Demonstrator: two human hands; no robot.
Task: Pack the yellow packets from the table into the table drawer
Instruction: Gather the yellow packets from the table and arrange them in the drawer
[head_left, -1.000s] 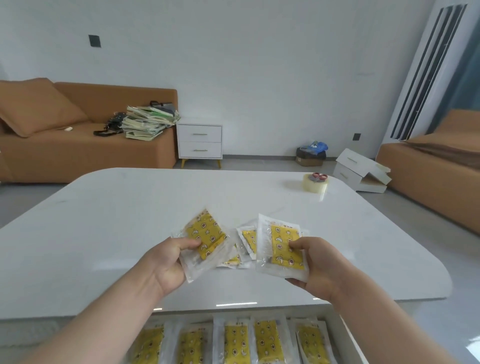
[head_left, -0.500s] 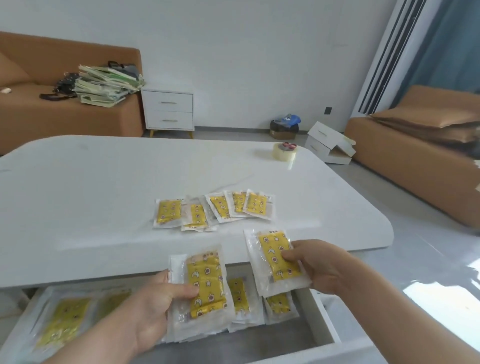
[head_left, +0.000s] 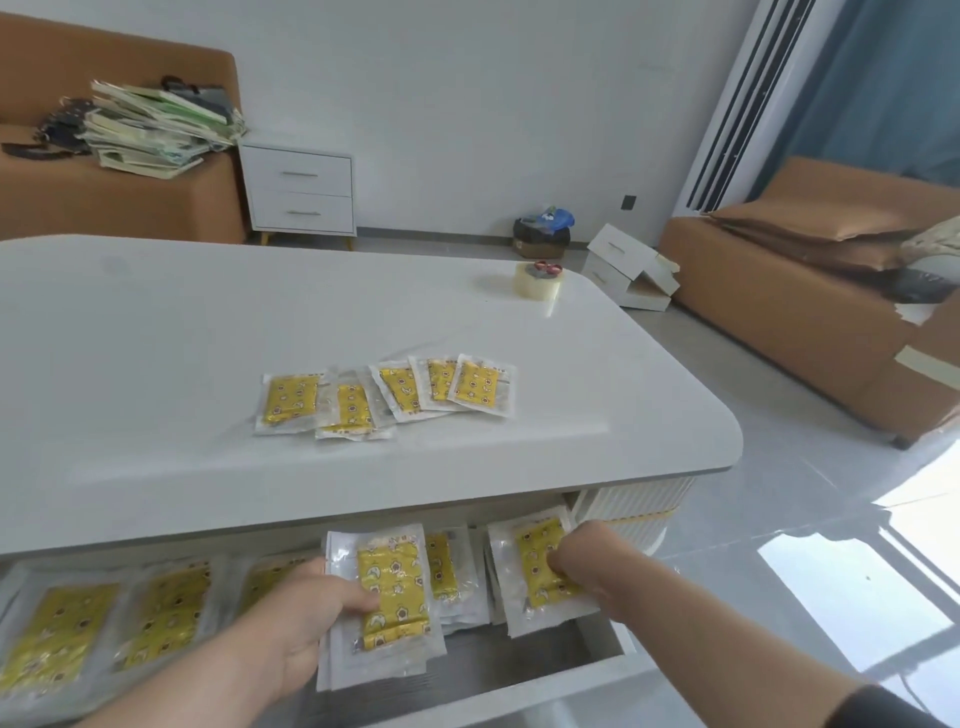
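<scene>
Your packets (head_left: 291, 397) wear clear, crinkly plastic film that catches the light — the yellow inserts inside look matt. The surface (head_left: 156, 338) beneath is smooth white with a soft sheen. At right the floor (head_left: 779, 519) tiles are glossy, mirror-like; the sofa (head_left: 130, 208), upper left, is matt tan cloth.

L grip (head_left: 306, 618): bare forearm in from bottom-left, wrist straight, thumb laid across top of packet (head_left: 387, 597), other fingers hidden beneath. R grip (head_left: 579, 556): forearm in from bottom-right, dark sleeve (head_left: 883, 709) near elbow, fingers curled, pinching 2nd packet (head_left: 535, 566). Grips apart, approx. level.
</scene>
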